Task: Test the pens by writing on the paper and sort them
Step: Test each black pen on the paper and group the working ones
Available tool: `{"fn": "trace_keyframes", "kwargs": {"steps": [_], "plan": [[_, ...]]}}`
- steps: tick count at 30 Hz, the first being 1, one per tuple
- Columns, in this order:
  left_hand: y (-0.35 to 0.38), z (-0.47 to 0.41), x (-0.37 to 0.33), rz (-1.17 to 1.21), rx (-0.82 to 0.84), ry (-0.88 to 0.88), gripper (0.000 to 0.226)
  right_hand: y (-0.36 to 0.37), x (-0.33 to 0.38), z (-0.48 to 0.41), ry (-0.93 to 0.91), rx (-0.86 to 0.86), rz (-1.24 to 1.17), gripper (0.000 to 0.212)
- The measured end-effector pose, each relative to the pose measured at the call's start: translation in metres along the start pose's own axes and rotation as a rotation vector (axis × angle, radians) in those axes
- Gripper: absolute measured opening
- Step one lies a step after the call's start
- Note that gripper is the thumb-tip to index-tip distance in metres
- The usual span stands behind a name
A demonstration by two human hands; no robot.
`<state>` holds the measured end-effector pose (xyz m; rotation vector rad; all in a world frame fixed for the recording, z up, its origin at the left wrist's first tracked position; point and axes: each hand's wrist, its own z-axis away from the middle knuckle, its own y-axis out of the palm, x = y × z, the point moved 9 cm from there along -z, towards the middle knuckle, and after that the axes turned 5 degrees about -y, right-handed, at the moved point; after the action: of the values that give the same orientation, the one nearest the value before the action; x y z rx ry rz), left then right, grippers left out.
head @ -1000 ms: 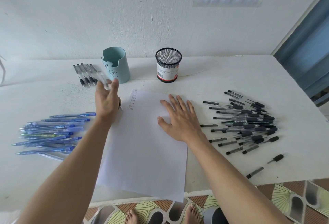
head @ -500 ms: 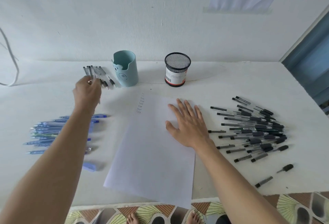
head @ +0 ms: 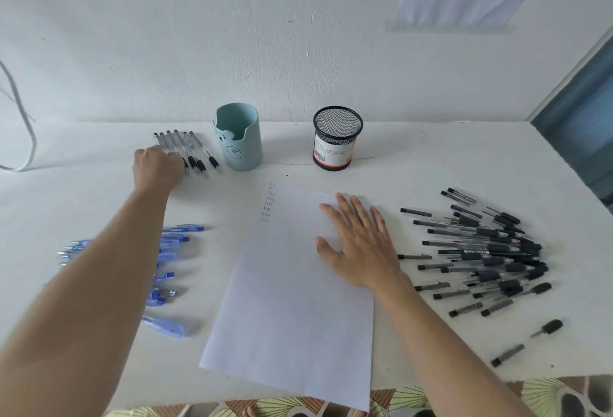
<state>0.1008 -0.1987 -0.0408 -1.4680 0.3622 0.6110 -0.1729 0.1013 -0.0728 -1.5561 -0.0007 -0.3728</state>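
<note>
White paper (head: 292, 300) carries a short column of faint handwritten words.

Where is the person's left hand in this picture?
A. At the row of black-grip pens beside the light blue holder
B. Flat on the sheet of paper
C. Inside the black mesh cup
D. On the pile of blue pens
A: the left hand reaches the near end of the row of black-grip pens, which lies just left of the light blue holder.
</note>
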Motion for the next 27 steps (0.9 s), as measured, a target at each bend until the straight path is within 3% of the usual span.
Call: {"fn": "trace_keyframes", "kwargs": {"steps": [4,7,13,17,20,23,25,27], "plan": [[-0.013,0.033,-0.010,0.040,-0.111,0.018,0.050,0.000,0.000,0.000,-0.004,0.004,0.011,0.079],[-0.012,0.081,-0.032,0.044,-0.239,0.205,0.051,-0.001,0.001,0.001,-0.003,0.014,0.021,0.081],[0.066,0.192,-0.074,-0.184,0.052,0.611,0.052,-0.003,-0.003,0.000,0.032,0.082,-0.178,0.052],[0.097,0.206,-0.068,-0.316,0.185,0.653,0.063,-0.014,-0.011,-0.007,0.089,0.025,-0.490,0.036],[0.099,0.207,-0.067,-0.350,0.170,0.657,0.067,-0.042,-0.025,-0.003,0.142,-0.164,-0.677,0.026],[0.096,0.209,-0.068,-0.347,0.164,0.661,0.066,-0.083,-0.059,0.011,0.277,-0.422,-0.307,0.028],[0.095,0.209,-0.068,-0.342,0.160,0.664,0.066,-0.092,-0.086,0.017,0.413,-0.371,-0.105,0.029],[0.094,0.210,-0.068,-0.338,0.157,0.663,0.066,-0.088,-0.112,0.021,0.512,-0.206,-0.018,0.036]]}}
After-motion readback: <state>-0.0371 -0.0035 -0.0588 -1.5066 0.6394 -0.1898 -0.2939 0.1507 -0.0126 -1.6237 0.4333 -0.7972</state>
